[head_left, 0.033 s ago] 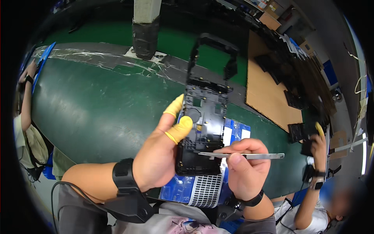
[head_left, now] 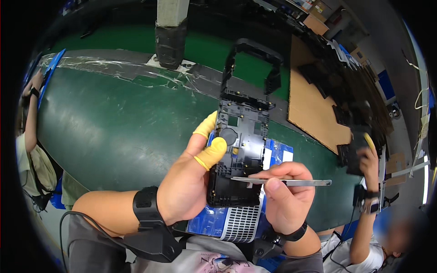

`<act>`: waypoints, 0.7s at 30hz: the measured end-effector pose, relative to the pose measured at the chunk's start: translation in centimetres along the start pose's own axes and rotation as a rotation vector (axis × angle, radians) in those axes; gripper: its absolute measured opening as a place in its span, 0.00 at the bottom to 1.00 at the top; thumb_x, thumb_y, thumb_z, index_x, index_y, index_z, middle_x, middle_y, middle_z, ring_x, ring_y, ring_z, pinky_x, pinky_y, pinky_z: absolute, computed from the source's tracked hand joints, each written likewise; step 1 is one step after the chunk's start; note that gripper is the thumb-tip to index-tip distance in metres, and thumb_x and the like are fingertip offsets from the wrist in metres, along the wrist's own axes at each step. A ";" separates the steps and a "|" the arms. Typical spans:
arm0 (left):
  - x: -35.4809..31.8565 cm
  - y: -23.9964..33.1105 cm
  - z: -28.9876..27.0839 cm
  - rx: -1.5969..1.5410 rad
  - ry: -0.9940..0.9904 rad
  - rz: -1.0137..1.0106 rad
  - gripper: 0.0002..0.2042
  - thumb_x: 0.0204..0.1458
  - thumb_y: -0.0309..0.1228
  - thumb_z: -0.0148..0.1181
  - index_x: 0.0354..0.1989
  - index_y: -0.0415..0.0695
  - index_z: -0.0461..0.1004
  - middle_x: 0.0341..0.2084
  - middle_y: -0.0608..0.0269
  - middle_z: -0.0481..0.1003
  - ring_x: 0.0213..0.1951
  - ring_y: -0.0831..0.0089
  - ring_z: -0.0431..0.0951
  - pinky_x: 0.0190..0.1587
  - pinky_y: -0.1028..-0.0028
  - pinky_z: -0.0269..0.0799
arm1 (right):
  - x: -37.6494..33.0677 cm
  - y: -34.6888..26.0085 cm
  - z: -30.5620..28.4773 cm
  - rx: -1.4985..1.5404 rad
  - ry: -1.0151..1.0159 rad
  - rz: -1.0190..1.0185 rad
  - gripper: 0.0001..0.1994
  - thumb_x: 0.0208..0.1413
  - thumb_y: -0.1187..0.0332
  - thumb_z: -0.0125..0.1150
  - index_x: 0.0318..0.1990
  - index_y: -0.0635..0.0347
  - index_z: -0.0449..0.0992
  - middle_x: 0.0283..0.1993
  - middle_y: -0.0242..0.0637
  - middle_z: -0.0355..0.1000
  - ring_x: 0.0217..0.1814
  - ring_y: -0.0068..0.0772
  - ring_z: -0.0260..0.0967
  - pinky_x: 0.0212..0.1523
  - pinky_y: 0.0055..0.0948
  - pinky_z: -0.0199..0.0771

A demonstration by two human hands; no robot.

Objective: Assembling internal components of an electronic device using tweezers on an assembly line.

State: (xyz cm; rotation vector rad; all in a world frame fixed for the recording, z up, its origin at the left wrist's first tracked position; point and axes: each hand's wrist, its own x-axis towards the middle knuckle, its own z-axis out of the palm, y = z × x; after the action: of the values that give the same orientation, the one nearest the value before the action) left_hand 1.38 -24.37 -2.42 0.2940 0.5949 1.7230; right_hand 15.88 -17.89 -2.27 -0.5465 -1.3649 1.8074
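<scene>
My left hand, with yellow finger cots on the thumb and a finger, grips a black plastic housing by its left side. The housing is long, with ribs, small brass-coloured points and an open frame at its far end. Between the thumb and fingers of my right hand are metal tweezers, their tips over the near part of the housing. Whether the tips hold anything is too small to tell. Beneath the housing lies a sheet of small black pieces on white backing, over blue plastic-wrapped material.
A green tabletop spreads around me. At the back stands a post. Cardboard and black parts lie at the right. One co-worker's hand holds a black part; another person's hand at far left touches a blue panel.
The housing and my left hand have shifted slightly right. My right hand with the tweezers has barely moved. The right co-worker's hand and black part have changed position.
</scene>
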 end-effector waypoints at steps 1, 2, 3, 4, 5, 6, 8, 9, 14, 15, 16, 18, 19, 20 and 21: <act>0.0 -0.3 -0.1 -0.017 -0.029 0.015 0.23 0.54 0.29 0.39 0.58 0.48 0.43 0.48 0.60 0.60 0.46 0.72 0.66 0.47 0.73 0.65 | 0.1 0.1 0.0 0.035 -0.008 0.007 0.08 0.45 0.80 0.54 0.35 0.67 0.65 0.31 0.46 0.70 0.33 0.30 0.69 0.36 0.26 0.69; -0.1 -0.3 -0.1 -0.017 -0.026 0.017 0.23 0.54 0.29 0.39 0.58 0.48 0.43 0.48 0.60 0.60 0.46 0.72 0.66 0.47 0.73 0.65 | 0.2 0.2 0.0 0.071 -0.017 0.015 0.08 0.46 0.81 0.53 0.35 0.68 0.65 0.31 0.46 0.70 0.33 0.31 0.69 0.36 0.26 0.69; -0.3 -0.3 0.0 -0.011 -0.018 0.006 0.23 0.54 0.29 0.39 0.58 0.48 0.43 0.49 0.60 0.60 0.47 0.71 0.65 0.47 0.73 0.64 | 0.2 0.2 0.0 0.072 -0.020 0.017 0.08 0.46 0.81 0.53 0.35 0.68 0.65 0.31 0.46 0.70 0.33 0.31 0.69 0.36 0.26 0.69; -0.3 -0.2 0.0 -0.006 -0.013 -0.006 0.23 0.54 0.29 0.39 0.58 0.48 0.43 0.49 0.60 0.60 0.47 0.71 0.65 0.47 0.72 0.64 | 0.2 0.2 0.0 0.086 -0.016 0.013 0.07 0.46 0.81 0.53 0.35 0.68 0.66 0.31 0.47 0.70 0.33 0.31 0.69 0.36 0.26 0.70; -0.3 -0.3 -0.1 -0.007 -0.013 -0.006 0.23 0.54 0.29 0.39 0.58 0.48 0.43 0.49 0.60 0.60 0.47 0.71 0.65 0.47 0.72 0.64 | 0.1 0.2 0.0 0.101 -0.012 0.008 0.07 0.46 0.81 0.53 0.35 0.68 0.66 0.32 0.47 0.70 0.33 0.31 0.69 0.36 0.26 0.70; -0.2 -0.5 -0.1 -0.008 -0.027 0.012 0.23 0.54 0.29 0.39 0.59 0.48 0.42 0.49 0.60 0.60 0.47 0.71 0.65 0.47 0.72 0.65 | 0.1 0.2 0.0 0.100 -0.013 0.010 0.07 0.46 0.81 0.53 0.35 0.68 0.66 0.32 0.47 0.70 0.33 0.31 0.69 0.36 0.26 0.70; -0.1 -0.6 -0.3 -0.008 -0.040 0.030 0.23 0.54 0.28 0.39 0.59 0.48 0.42 0.49 0.59 0.60 0.48 0.70 0.65 0.47 0.72 0.65 | 0.0 0.4 0.0 0.075 -0.013 -0.009 0.08 0.46 0.81 0.53 0.35 0.68 0.66 0.31 0.47 0.70 0.33 0.31 0.70 0.35 0.26 0.70; -0.1 -0.7 -0.4 -0.009 -0.052 0.034 0.24 0.54 0.28 0.39 0.59 0.48 0.42 0.49 0.59 0.59 0.48 0.70 0.65 0.46 0.71 0.65 | 0.0 0.4 0.0 0.075 -0.013 -0.008 0.08 0.46 0.81 0.53 0.35 0.68 0.66 0.31 0.47 0.70 0.33 0.31 0.70 0.35 0.26 0.70; -0.2 -0.7 -0.5 -0.011 -0.058 0.047 0.24 0.54 0.29 0.39 0.59 0.48 0.42 0.49 0.59 0.59 0.48 0.70 0.65 0.46 0.72 0.66 | 0.0 0.5 0.0 0.042 -0.012 0.007 0.08 0.46 0.81 0.53 0.35 0.68 0.66 0.31 0.48 0.71 0.33 0.30 0.70 0.36 0.26 0.70; -0.2 -0.7 -0.5 -0.016 -0.062 0.046 0.24 0.54 0.29 0.39 0.59 0.48 0.42 0.49 0.59 0.59 0.48 0.70 0.65 0.46 0.72 0.66 | 0.1 0.5 -0.1 0.042 -0.012 0.008 0.08 0.46 0.81 0.53 0.35 0.68 0.66 0.31 0.48 0.71 0.33 0.30 0.70 0.36 0.26 0.70; -0.2 -0.6 -0.5 -0.020 -0.068 0.046 0.24 0.54 0.29 0.39 0.59 0.48 0.42 0.49 0.59 0.59 0.48 0.70 0.65 0.46 0.72 0.66 | 0.1 0.4 -0.1 0.044 -0.020 0.007 0.08 0.46 0.81 0.53 0.35 0.68 0.66 0.31 0.48 0.71 0.33 0.31 0.70 0.36 0.25 0.70; -0.2 -0.7 -0.5 -0.023 -0.064 0.050 0.24 0.54 0.28 0.39 0.59 0.47 0.42 0.49 0.59 0.59 0.48 0.70 0.65 0.47 0.72 0.65 | 0.1 0.4 0.0 0.046 -0.028 0.006 0.08 0.46 0.81 0.53 0.35 0.69 0.66 0.31 0.48 0.71 0.33 0.31 0.70 0.36 0.25 0.70; -0.2 -0.7 -0.4 -0.026 -0.062 0.052 0.24 0.54 0.28 0.39 0.59 0.47 0.42 0.49 0.59 0.59 0.48 0.70 0.65 0.47 0.72 0.65 | 0.1 0.4 0.0 0.050 -0.027 0.006 0.08 0.46 0.81 0.53 0.35 0.69 0.66 0.31 0.47 0.71 0.33 0.30 0.70 0.36 0.25 0.70; -0.2 -0.7 -0.5 -0.026 -0.061 0.052 0.24 0.54 0.28 0.39 0.59 0.47 0.42 0.49 0.59 0.59 0.48 0.70 0.65 0.47 0.72 0.65 | 0.1 0.5 0.0 0.054 -0.026 0.006 0.08 0.46 0.82 0.53 0.36 0.69 0.66 0.31 0.47 0.71 0.33 0.30 0.70 0.36 0.25 0.70; -0.1 -0.7 -0.5 -0.022 -0.059 0.055 0.24 0.54 0.28 0.39 0.59 0.48 0.42 0.49 0.59 0.60 0.48 0.70 0.65 0.47 0.72 0.65 | 0.1 0.5 0.0 0.054 -0.026 0.006 0.08 0.46 0.82 0.53 0.36 0.69 0.66 0.31 0.47 0.71 0.33 0.30 0.70 0.36 0.25 0.70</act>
State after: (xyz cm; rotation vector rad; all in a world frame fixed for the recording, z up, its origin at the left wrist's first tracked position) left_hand 1.77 -24.50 -3.26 0.3472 0.5287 1.7661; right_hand 15.64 -17.83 -2.71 -0.5014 -1.3290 1.8564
